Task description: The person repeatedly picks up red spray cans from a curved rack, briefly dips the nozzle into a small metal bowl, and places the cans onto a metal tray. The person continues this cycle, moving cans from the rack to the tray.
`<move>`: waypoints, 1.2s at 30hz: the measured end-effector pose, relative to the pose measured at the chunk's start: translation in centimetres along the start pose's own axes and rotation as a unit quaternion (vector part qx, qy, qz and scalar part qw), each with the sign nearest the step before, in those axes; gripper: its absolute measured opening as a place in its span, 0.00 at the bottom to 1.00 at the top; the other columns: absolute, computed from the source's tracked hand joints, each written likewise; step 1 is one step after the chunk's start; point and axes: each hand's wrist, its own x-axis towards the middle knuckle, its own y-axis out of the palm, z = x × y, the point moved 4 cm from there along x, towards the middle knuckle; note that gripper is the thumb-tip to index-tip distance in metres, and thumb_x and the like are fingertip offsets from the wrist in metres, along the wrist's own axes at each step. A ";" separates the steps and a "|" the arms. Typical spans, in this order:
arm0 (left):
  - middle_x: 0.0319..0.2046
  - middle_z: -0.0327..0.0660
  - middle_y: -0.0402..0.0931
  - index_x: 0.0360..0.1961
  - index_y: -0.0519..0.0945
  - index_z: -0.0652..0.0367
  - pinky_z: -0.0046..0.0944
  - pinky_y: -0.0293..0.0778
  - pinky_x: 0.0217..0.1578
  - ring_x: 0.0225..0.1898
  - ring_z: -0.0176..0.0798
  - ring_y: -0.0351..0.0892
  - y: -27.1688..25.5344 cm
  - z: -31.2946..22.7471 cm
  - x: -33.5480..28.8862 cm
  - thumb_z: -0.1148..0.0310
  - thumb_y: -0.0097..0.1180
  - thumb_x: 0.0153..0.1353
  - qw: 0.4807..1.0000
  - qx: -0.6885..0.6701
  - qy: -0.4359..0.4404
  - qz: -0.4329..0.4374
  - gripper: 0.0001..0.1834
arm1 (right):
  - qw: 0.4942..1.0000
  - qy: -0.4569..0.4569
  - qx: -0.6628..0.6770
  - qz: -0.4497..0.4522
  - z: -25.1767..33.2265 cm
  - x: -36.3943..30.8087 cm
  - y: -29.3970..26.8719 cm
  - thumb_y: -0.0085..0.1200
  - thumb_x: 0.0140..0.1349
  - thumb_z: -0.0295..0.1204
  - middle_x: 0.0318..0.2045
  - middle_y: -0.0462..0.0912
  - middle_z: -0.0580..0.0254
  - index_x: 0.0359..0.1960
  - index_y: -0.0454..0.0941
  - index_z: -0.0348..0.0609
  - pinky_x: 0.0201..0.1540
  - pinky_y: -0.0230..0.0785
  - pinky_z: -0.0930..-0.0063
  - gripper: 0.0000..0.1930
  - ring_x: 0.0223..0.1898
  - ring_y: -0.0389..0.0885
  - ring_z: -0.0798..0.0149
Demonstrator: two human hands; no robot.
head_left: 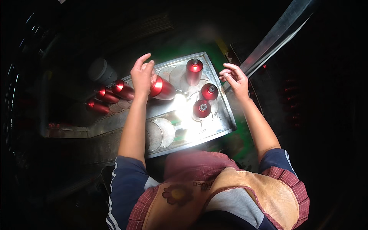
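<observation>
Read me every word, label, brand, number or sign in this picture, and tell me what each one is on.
Apron: a small patch of dark lettering on the tan front, beside a flower print; I won't copy its wording.
Red bottles: no lettering that I can make out.
Dark surroundings: too dim to tell whether any text is there.
</observation>
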 end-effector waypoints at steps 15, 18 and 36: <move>0.29 0.35 0.76 0.50 0.78 0.60 0.23 0.66 0.25 0.25 0.25 0.70 5.1 0.4 -0.7 0.70 0.50 0.70 0.953 0.038 0.246 -0.170 0.11 | 0.861 0.121 -0.092 -0.485 5.9 -37.5 -29.3 0.51 0.68 0.25 0.34 0.81 0.65 0.55 0.75 0.40 0.33 0.69 0.83 0.15 0.29 0.77 0.75; 0.29 0.35 0.76 0.46 0.78 0.62 0.22 0.63 0.23 0.25 0.24 0.70 11.0 -0.8 -10.1 0.67 0.47 0.72 0.970 -0.020 0.235 -0.064 0.12 | 0.845 0.138 -0.079 -0.511 5.5 -40.4 -33.7 0.50 0.68 0.24 0.34 0.81 0.66 0.53 0.77 0.40 0.32 0.68 0.84 0.13 0.29 0.77 0.77; 0.22 0.32 0.78 0.37 0.83 0.57 0.24 0.60 0.20 0.19 0.24 0.70 53.1 32.2 -13.3 0.57 0.54 0.71 0.922 0.136 -0.273 0.240 0.15 | 0.865 0.265 0.054 -0.423 -9.1 -33.4 -52.5 0.52 0.69 0.26 0.35 0.81 0.67 0.49 0.81 0.42 0.35 0.70 0.82 0.11 0.32 0.77 0.76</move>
